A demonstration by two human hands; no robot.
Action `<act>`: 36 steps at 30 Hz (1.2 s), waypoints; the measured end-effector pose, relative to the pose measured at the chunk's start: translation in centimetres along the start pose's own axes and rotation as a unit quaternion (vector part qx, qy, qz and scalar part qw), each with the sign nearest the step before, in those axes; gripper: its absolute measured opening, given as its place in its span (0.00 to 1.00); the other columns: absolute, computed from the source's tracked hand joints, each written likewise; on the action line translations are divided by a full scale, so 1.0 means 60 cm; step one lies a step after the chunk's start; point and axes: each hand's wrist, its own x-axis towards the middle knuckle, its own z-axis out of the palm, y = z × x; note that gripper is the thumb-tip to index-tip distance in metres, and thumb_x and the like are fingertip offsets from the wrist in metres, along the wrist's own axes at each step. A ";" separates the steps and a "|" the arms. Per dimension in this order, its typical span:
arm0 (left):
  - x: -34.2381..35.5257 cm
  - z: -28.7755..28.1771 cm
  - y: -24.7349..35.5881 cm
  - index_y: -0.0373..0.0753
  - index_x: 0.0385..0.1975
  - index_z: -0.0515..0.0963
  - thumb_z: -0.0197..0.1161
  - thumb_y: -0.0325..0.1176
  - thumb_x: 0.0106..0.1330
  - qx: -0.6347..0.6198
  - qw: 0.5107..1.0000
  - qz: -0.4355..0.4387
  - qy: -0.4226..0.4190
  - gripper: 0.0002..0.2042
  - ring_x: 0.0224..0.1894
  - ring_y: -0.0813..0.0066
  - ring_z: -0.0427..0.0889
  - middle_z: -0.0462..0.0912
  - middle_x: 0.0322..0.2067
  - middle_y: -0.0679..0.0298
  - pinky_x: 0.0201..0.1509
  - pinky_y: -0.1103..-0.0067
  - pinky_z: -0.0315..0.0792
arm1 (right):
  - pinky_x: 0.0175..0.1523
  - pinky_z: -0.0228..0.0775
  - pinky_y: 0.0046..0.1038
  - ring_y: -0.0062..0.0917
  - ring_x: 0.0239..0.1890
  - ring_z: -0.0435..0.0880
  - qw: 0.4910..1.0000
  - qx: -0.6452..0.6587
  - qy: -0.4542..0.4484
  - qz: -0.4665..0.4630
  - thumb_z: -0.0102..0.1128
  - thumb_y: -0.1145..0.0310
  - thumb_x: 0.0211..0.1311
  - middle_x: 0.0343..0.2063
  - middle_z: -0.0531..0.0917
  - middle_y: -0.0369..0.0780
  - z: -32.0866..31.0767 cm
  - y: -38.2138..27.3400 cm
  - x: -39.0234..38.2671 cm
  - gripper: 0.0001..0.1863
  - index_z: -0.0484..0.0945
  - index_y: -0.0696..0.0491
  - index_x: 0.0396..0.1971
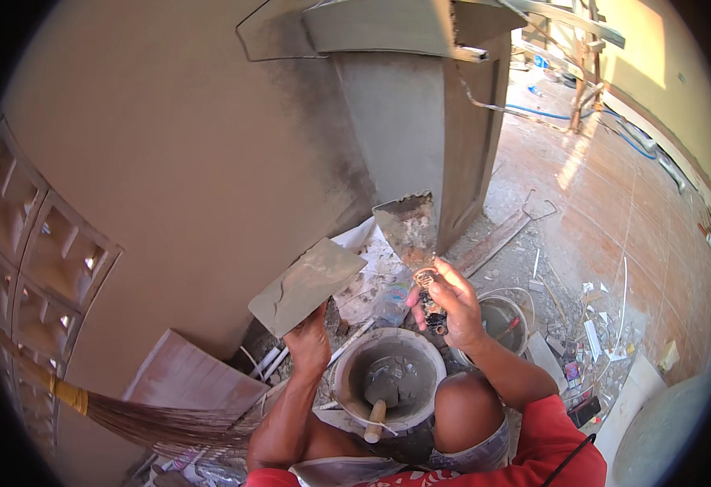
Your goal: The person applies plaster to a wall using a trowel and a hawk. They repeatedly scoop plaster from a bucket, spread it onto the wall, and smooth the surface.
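Observation:
My left hand (pixel 308 337) grips a flat rectangular plastering hawk (pixel 307 286) from below. Grey mortar is smeared over its top, and its underside is hidden. In my right hand (pixel 457 304), the fingers close around the worn, dark handle of a wide trowel (pixel 408 227). The trowel's blade is caked with mortar, has a jagged far edge and points away from me. Between my knees stands a bucket (pixel 342 381) of wet grey mortar. Another trowel with a round wooden handle (pixel 376 420) rests in it, blade in the mortar.
A second bucket (pixel 522 312) stands by my right forearm. A stick broom (pixel 152 414) and a reddish board (pixel 185 377) lean at the left. The plastered wall (pixel 201 162) meets a grey column (pixel 400 122) ahead. Rubble (pixel 562 349) and a plank (pixel 493 243) cover the floor at right.

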 end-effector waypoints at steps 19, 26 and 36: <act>-0.022 0.003 0.036 0.33 0.50 0.75 0.61 0.30 0.65 0.277 0.961 0.005 -0.018 0.15 0.49 0.67 0.76 0.80 0.46 0.58 0.56 0.73 0.67 | 0.41 0.75 0.29 0.26 0.36 0.79 0.989 -0.143 -0.034 -0.032 0.53 0.73 0.66 0.39 0.78 0.44 0.028 0.056 -0.018 0.17 0.68 0.62 0.52; -0.028 0.002 0.008 0.32 0.47 0.75 0.61 0.22 0.61 0.264 0.963 0.058 -0.020 0.14 0.45 0.65 0.79 0.80 0.43 0.57 0.52 0.72 0.70 | 0.39 0.74 0.30 0.29 0.36 0.80 0.993 -0.108 -0.045 0.013 0.52 0.72 0.66 0.38 0.78 0.46 0.031 0.048 -0.033 0.15 0.68 0.62 0.50; -0.035 -0.002 -0.004 0.32 0.42 0.76 0.61 0.18 0.59 0.331 0.938 0.100 -0.027 0.11 0.43 0.69 0.79 0.81 0.39 0.58 0.48 0.74 0.71 | 0.39 0.74 0.32 0.32 0.36 0.79 0.993 -0.115 -0.024 0.009 0.54 0.70 0.65 0.39 0.77 0.48 0.022 0.053 -0.045 0.17 0.67 0.63 0.50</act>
